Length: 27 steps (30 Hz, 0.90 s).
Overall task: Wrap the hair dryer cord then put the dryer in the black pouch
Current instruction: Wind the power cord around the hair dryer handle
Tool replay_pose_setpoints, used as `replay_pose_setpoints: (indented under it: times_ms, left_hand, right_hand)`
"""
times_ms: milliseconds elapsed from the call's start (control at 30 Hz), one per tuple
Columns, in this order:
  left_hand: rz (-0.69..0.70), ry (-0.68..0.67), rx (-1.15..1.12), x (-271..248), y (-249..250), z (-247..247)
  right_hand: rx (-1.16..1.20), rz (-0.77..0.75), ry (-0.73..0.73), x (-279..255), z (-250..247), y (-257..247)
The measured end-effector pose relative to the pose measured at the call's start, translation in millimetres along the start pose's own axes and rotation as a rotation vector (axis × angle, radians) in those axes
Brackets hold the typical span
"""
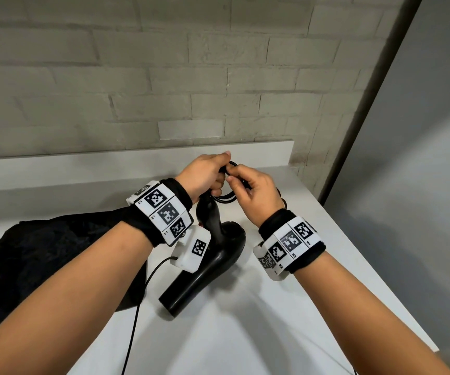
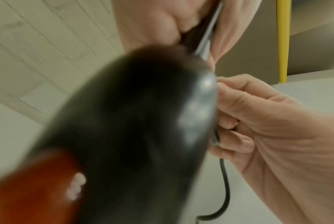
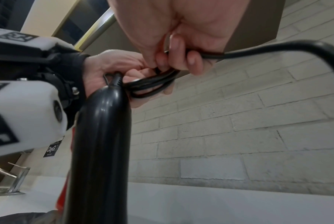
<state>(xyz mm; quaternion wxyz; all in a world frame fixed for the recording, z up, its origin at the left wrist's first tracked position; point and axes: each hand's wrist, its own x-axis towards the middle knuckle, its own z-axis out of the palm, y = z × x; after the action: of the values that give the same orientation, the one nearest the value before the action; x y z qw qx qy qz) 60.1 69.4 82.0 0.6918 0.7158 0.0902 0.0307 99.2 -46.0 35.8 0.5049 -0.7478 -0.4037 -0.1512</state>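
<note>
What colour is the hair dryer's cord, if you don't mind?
The cord is black, clearest in the right wrist view.

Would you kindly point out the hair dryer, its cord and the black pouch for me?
hair dryer (image 1: 219, 249): head view, on the glossy body below the handle.
cord (image 3: 152, 84): right wrist view, on the coiled loops held by the hands.
black pouch (image 1: 42, 247): head view, on the crumpled fabric.

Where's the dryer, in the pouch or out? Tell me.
Out. The hair dryer stands on the counter beside the black pouch.
</note>
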Motion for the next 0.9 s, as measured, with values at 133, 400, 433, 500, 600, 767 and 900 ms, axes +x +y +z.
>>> replay_pose_setpoints:
  times_ms: [133,400,433,500,600,767,900]
  left_hand:
    - [0.011,0.057,-0.024,1.8,0.2,1.5]
    - [0.040,0.167,-0.048,3.4,-2.4,-8.3]
    - [0.040,0.170,-0.051,3.5,-2.3,-9.2]
    - [0.037,0.168,-0.052,3.4,-2.6,-9.5]
    - [0.041,0.162,-0.050,2.1,-2.0,-6.7]
    - [0.043,0.147,-0.050,1.7,-0.8,-1.7]
    - [0.038,0.133,-0.060,2.5,-1.3,0.1]
  right_hand:
    - [0.000,0.017,-0.040,-2.9,-2.1,3.1]
    - [-0.234,0.212,-0.078,-16.6,-28.3,33.6]
    - [-0.286,0.291,-0.110,-18.4,-34.1,40.8]
    - [-0.365,0.463,-0.232,-25.4,-46.9,53.5]
    - [-0.480,0.678,-0.493,-41.1,-59.3,74.0]
    - [-0.687,0.785,-0.719,-67.2,-55.2,100.6]
    - [-0.703,0.781,-0.765,-71.9,-52.1,104.1]
